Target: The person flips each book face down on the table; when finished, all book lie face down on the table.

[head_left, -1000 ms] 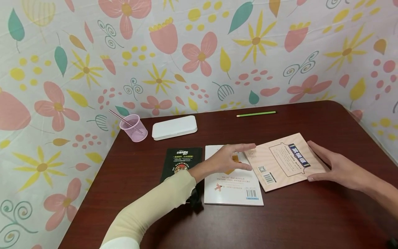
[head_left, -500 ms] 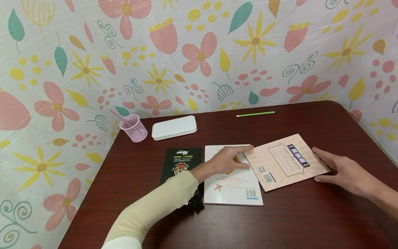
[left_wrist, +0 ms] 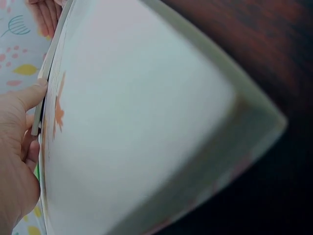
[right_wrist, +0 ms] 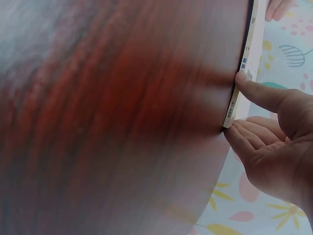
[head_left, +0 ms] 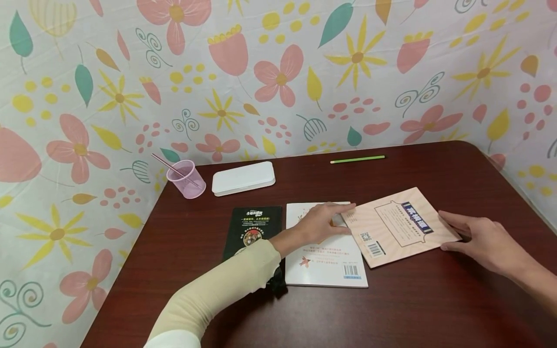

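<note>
In the head view, a beige book (head_left: 400, 227) with a barcode and a blue title panel lies slanted at the centre right, its left edge overlapping a white book (head_left: 322, 270). My left hand (head_left: 319, 222) reaches across the white book and holds the beige book's upper left corner between thumb and fingers. At its right corner, my right hand (head_left: 487, 239) has the thumb on the near edge and the fingers on the far edge. The right wrist view shows that thumb against the thin book's edge (right_wrist: 248, 49). The white book fills most of the left wrist view.
A black book (head_left: 250, 227) lies left of the white one, partly hidden by the left sleeve. Farther back are a pink mesh cup (head_left: 187, 181) with a thin stick in it, a white case (head_left: 243, 179) and a green pencil (head_left: 359, 159). A floral curtain (head_left: 278, 72) hangs behind the table.
My right hand has shifted slightly right, toward the beige book's outer corner. The beige book's far edge has dropped a little. My left hand has moved hardly at all.
</note>
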`<state>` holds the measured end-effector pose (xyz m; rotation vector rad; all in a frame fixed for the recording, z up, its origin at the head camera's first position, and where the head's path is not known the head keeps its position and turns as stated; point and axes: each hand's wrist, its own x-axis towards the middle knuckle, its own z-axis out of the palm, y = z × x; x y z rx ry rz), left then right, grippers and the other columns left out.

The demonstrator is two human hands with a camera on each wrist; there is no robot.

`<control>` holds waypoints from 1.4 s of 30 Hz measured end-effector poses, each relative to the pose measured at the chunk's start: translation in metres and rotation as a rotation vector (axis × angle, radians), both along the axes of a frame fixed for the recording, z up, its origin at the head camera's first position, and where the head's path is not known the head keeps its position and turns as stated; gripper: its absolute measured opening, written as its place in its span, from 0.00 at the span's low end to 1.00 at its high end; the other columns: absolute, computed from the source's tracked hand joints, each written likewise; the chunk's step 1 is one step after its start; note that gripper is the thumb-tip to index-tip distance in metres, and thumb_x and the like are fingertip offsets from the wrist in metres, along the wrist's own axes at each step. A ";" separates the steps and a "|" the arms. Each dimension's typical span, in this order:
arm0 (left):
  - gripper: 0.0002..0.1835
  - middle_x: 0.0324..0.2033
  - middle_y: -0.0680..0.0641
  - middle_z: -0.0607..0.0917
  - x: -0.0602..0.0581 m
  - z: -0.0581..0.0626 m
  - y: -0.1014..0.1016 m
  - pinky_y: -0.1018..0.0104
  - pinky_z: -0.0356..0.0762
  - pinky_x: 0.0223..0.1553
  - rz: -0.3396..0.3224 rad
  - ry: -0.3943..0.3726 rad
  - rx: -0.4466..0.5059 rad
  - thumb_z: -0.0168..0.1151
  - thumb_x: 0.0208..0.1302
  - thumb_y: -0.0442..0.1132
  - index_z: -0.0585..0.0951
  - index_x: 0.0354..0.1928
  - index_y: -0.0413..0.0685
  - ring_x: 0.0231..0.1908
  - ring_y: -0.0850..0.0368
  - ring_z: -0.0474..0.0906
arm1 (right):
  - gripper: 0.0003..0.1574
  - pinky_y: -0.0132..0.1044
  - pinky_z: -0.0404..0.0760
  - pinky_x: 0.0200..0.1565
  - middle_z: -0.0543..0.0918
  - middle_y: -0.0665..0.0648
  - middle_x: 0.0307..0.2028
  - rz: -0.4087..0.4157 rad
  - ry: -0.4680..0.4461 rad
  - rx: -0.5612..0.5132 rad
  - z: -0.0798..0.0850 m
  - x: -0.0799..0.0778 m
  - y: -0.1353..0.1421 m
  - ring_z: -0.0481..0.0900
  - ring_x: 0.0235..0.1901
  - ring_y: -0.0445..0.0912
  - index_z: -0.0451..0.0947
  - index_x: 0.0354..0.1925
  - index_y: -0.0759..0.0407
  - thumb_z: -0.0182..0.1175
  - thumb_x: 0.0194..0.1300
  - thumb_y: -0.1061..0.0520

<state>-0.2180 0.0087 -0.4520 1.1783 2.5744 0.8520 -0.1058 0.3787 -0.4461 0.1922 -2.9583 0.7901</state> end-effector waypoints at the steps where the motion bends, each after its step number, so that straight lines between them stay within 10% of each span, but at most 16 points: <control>1: 0.41 0.75 0.57 0.73 0.000 0.001 0.000 0.77 0.67 0.56 0.002 0.012 -0.011 0.75 0.68 0.49 0.70 0.80 0.56 0.70 0.66 0.69 | 0.52 0.60 0.67 0.55 0.80 0.74 0.61 -0.003 0.009 0.000 0.000 0.000 0.000 0.54 0.53 0.08 0.75 0.71 0.68 0.83 0.54 0.50; 12: 0.42 0.68 0.56 0.81 0.007 0.007 0.001 0.77 0.69 0.57 -0.008 0.064 -0.066 0.76 0.67 0.51 0.70 0.80 0.55 0.65 0.63 0.73 | 0.42 0.60 0.71 0.49 0.87 0.71 0.52 -0.017 0.069 0.015 0.004 -0.005 0.001 0.61 0.43 0.07 0.82 0.62 0.71 0.84 0.52 0.57; 21: 0.38 0.59 0.56 0.87 0.016 0.011 -0.002 0.81 0.70 0.46 -0.031 0.082 -0.068 0.75 0.68 0.50 0.74 0.77 0.54 0.54 0.65 0.76 | 0.35 0.20 0.66 0.35 0.89 0.71 0.49 -0.007 0.108 0.034 0.007 -0.014 0.003 0.72 0.38 0.14 0.87 0.55 0.68 0.85 0.48 0.58; 27: 0.34 0.50 0.58 0.90 0.023 0.010 0.000 0.82 0.68 0.41 -0.051 0.157 -0.074 0.77 0.67 0.49 0.79 0.73 0.51 0.41 0.70 0.76 | 0.32 0.34 0.77 0.38 0.90 0.69 0.46 -0.017 0.105 0.050 0.009 -0.019 0.005 0.74 0.40 0.17 0.88 0.54 0.67 0.84 0.50 0.59; 33: 0.30 0.46 0.59 0.92 0.034 0.010 0.001 0.83 0.70 0.45 -0.068 0.208 -0.075 0.77 0.66 0.48 0.83 0.69 0.51 0.46 0.71 0.80 | 0.29 0.62 0.81 0.42 0.89 0.72 0.45 -0.027 0.093 0.056 0.009 -0.025 0.006 0.88 0.46 0.70 0.87 0.53 0.71 0.81 0.53 0.64; 42: 0.27 0.48 0.59 0.92 0.053 0.006 0.003 0.83 0.70 0.41 -0.079 0.306 -0.079 0.77 0.66 0.52 0.86 0.65 0.55 0.44 0.72 0.80 | 0.25 0.67 0.77 0.43 0.90 0.70 0.42 -0.022 0.111 0.071 0.007 -0.036 0.009 0.86 0.49 0.71 0.88 0.51 0.71 0.80 0.56 0.63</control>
